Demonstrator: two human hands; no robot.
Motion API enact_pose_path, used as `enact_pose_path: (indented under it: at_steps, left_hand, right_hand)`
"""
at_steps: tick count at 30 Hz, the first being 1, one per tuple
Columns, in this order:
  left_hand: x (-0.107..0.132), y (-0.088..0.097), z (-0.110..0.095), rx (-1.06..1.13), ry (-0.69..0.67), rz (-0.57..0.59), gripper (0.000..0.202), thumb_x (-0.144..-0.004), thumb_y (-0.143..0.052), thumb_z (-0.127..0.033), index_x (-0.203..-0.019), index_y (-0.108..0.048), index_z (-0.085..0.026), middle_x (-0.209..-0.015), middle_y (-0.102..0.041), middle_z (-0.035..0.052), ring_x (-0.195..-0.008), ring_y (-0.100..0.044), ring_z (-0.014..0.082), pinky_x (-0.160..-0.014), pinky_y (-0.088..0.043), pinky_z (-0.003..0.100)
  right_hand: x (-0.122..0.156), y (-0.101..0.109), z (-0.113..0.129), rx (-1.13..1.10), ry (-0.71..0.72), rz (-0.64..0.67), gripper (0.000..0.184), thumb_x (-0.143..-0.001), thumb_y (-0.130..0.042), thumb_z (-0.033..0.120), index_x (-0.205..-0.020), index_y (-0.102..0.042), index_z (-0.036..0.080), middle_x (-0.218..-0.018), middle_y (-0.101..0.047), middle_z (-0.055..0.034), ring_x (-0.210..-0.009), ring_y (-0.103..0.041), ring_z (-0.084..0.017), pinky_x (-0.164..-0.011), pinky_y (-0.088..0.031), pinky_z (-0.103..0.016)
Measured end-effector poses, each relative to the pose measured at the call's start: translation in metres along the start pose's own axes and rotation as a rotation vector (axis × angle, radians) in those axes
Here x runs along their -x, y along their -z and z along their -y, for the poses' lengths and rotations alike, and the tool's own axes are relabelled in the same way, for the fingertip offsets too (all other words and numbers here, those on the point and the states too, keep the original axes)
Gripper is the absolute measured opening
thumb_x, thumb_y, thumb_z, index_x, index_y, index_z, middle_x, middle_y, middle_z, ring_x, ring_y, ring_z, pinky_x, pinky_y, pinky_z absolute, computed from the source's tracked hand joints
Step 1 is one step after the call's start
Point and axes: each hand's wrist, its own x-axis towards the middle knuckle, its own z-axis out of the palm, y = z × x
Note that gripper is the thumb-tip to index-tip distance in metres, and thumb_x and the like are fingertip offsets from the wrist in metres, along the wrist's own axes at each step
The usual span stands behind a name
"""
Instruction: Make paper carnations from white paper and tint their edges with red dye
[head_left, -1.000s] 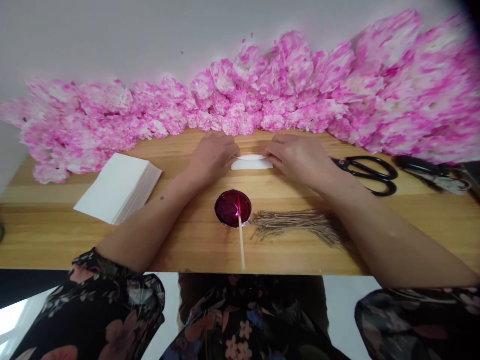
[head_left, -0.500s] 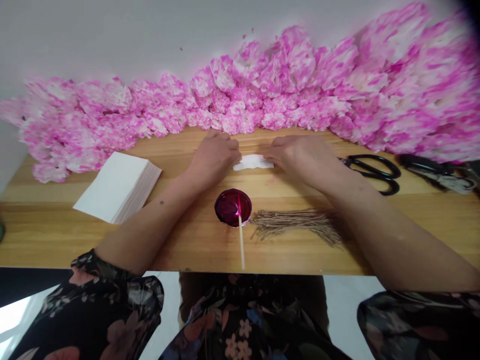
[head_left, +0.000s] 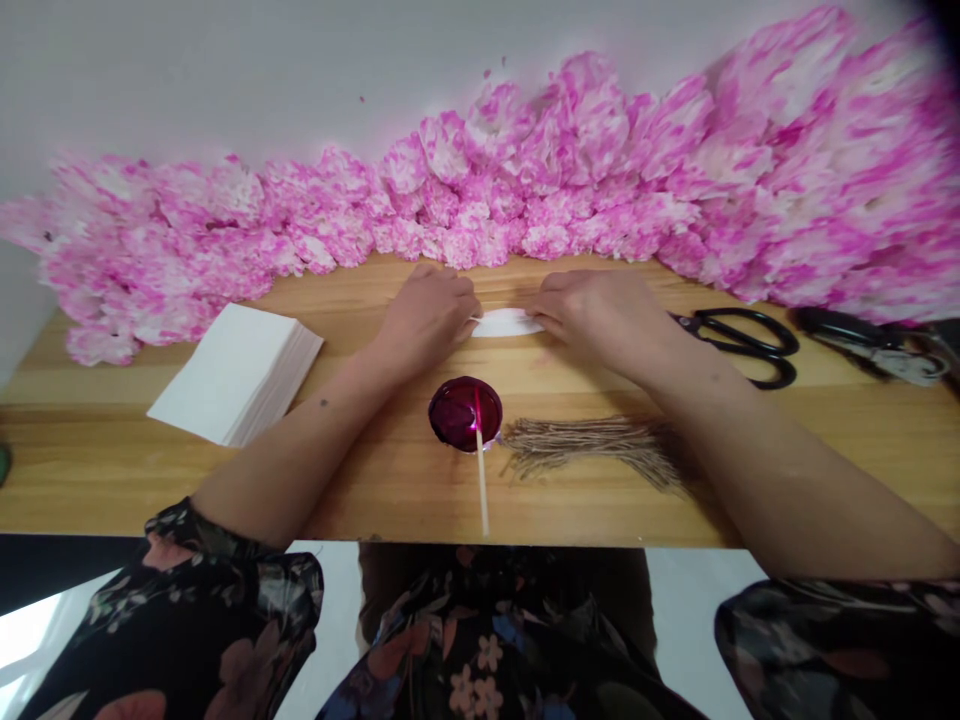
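A narrow folded strip of white tissue paper (head_left: 507, 322) lies across the middle of the wooden table, stretched between my two hands. My left hand (head_left: 435, 308) pinches its left end, fingers curled and knuckles up. At the other end, my right hand (head_left: 589, 312) is closed on the paper, with its fingertips pointing inward. Both ends of the strip are hidden under the fingers. Nearer to me sits a small dish of dark magenta liquid (head_left: 459, 412), with a thin wooden stick (head_left: 482, 490) resting over its rim.
Pink-and-white paper flowers (head_left: 480, 215) line the table's back edge along the wall. A stack of white paper (head_left: 229, 370) lies left. Thin brown paper-wrapped ties (head_left: 592, 445) lie beside the dish. Black-handled scissors (head_left: 750, 340) and a dark-handled tool (head_left: 874, 340) are at right.
The white strip looks flatter and straighter, its edges more even. Both hands have stayed almost in place, the right fingers shifting slightly inward.
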Motion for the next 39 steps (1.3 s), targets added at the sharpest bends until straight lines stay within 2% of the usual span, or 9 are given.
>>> enact_pose_path:
  at_steps: [4,9,15,21,24,26,29,34,39]
  left_hand:
    - [0.002,-0.007,0.005,0.008,-0.015,-0.060,0.021,-0.090,-0.052,-0.021,-0.085,-0.072,-0.016,-0.088,-0.069,0.0092,-0.092,-0.059,0.0252,-0.089,-0.040,0.044]
    - [0.002,-0.006,0.006,0.121,0.063,-0.119,0.016,-0.083,-0.054,-0.017,-0.081,-0.069,-0.017,-0.084,-0.069,0.0073,-0.087,-0.060,0.0225,-0.083,-0.043,0.038]
    - [0.003,-0.001,0.003,0.525,0.287,-0.169,0.015,-0.084,-0.055,-0.021,-0.093,-0.066,-0.016,-0.075,-0.066,0.0010,-0.067,-0.057,0.0135,-0.065,-0.043,0.026]
    - [0.001,-0.004,0.009,0.868,0.289,-0.210,0.015,-0.089,-0.053,-0.018,-0.103,-0.059,-0.017,-0.075,-0.065,0.0003,-0.066,-0.059,0.0098,-0.063,-0.045,0.022]
    - [0.000,-0.005,0.011,0.956,0.290,-0.222,0.011,-0.090,-0.054,-0.019,-0.099,-0.060,-0.017,-0.077,-0.066,0.0012,-0.068,-0.061,0.0100,-0.065,-0.048,0.023]
    - [0.000,-0.006,0.012,0.994,0.292,-0.230,0.009,-0.091,-0.054,-0.022,-0.096,-0.061,-0.017,-0.078,-0.066,0.0021,-0.070,-0.062,0.0106,-0.066,-0.049,0.024]
    - [0.001,-0.004,0.012,1.016,0.303,-0.222,0.014,-0.091,-0.054,-0.027,-0.093,-0.063,-0.017,-0.080,-0.068,0.0033,-0.072,-0.063,0.0117,-0.066,-0.050,0.025]
    - [0.003,0.004,0.008,0.959,0.311,-0.158,0.019,-0.089,-0.057,-0.032,-0.090,-0.066,-0.015,-0.082,-0.069,0.0042,-0.075,-0.063,0.0125,-0.070,-0.049,0.026]
    - [0.003,0.004,0.005,0.907,0.311,-0.151,0.019,-0.086,-0.062,-0.033,-0.085,-0.066,-0.015,-0.075,-0.066,0.0023,-0.069,-0.058,0.0119,-0.064,-0.045,0.025]
  right_hand:
    - [-0.001,-0.002,-0.001,0.086,-0.009,0.019,0.029,-0.096,-0.045,0.024,-0.107,-0.071,0.019,-0.099,-0.071,-0.0114,-0.088,-0.062,-0.026,-0.063,-0.028,-0.034]
    - [-0.001,-0.006,-0.010,0.005,-0.017,-0.082,0.029,-0.095,-0.044,0.027,-0.106,-0.071,0.021,-0.100,-0.072,-0.0103,-0.088,-0.061,-0.026,-0.067,-0.033,-0.034]
    - [-0.003,-0.009,-0.019,-0.366,-0.138,-0.149,0.022,-0.089,-0.052,0.028,-0.101,-0.070,0.023,-0.089,-0.073,-0.0055,-0.076,-0.063,-0.022,-0.065,-0.040,-0.032]
    - [-0.006,-0.015,-0.023,-0.724,-0.194,-0.260,0.025,-0.089,-0.053,0.026,-0.113,-0.058,0.021,-0.083,-0.069,-0.0036,-0.071,-0.062,-0.018,-0.066,-0.046,-0.032]
    - [-0.007,-0.015,-0.024,-0.930,-0.188,-0.241,0.021,-0.089,-0.054,0.026,-0.109,-0.056,0.021,-0.074,-0.063,-0.0009,-0.064,-0.060,-0.016,-0.066,-0.049,-0.032]
    - [-0.008,-0.015,-0.024,-1.019,-0.187,-0.241,0.016,-0.088,-0.055,0.027,-0.103,-0.058,0.021,-0.078,-0.063,-0.0021,-0.063,-0.060,-0.015,-0.066,-0.050,-0.033]
    - [-0.007,-0.015,-0.026,-1.006,-0.195,-0.212,0.018,-0.091,-0.052,0.031,-0.101,-0.065,0.021,-0.086,-0.067,-0.0052,-0.068,-0.063,-0.017,-0.067,-0.052,-0.035]
    - [-0.004,-0.012,-0.025,-0.839,-0.205,-0.106,0.030,-0.096,-0.049,0.040,-0.107,-0.072,0.025,-0.078,-0.070,-0.0049,-0.073,-0.067,-0.020,-0.068,-0.051,-0.034]
    - [-0.005,-0.009,-0.021,-0.847,-0.213,-0.141,0.023,-0.089,-0.060,0.041,-0.096,-0.073,0.023,-0.073,-0.069,-0.0022,-0.068,-0.063,-0.018,-0.065,-0.047,-0.032]
